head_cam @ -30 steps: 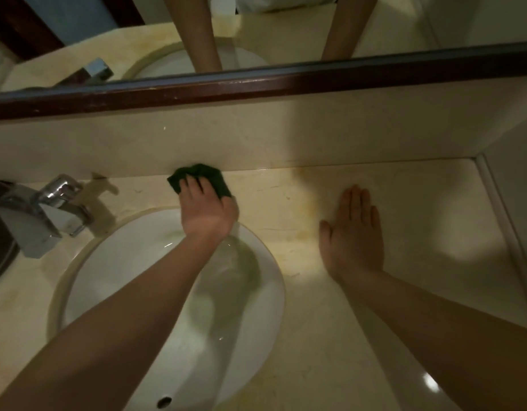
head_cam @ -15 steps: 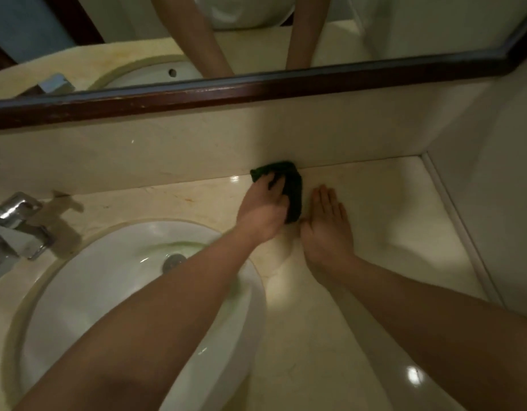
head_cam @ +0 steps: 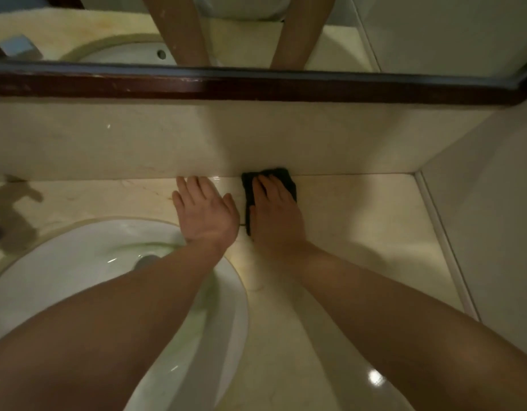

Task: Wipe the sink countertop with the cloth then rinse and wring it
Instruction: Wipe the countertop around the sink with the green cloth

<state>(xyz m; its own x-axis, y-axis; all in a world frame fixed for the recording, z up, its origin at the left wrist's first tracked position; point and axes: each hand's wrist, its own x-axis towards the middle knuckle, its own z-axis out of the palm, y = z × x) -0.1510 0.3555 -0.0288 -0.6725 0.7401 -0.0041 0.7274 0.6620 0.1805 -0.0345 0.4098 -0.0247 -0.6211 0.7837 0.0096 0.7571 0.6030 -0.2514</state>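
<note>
A dark green cloth (head_cam: 286,178) lies flat on the beige marble countertop (head_cam: 360,232), pushed against the foot of the backsplash. My right hand (head_cam: 275,216) presses down on it with fingers stretched, covering most of it. My left hand (head_cam: 204,212) rests flat and spread on the bare counter just left of the cloth, holding nothing, its fingertips near the backsplash. The white oval sink basin (head_cam: 78,262) sits at the lower left, partly under my left forearm.
The backsplash (head_cam: 137,143) rises behind the counter, with a dark wooden mirror frame (head_cam: 286,87) above it. A side wall (head_cam: 478,232) closes the counter on the right. The metal drain (head_cam: 145,261) shows in the basin.
The cloth went from my left hand to my right hand. It slid right along the backsplash, away from the basin. My left hand now lies bare on the counter beside it.
</note>
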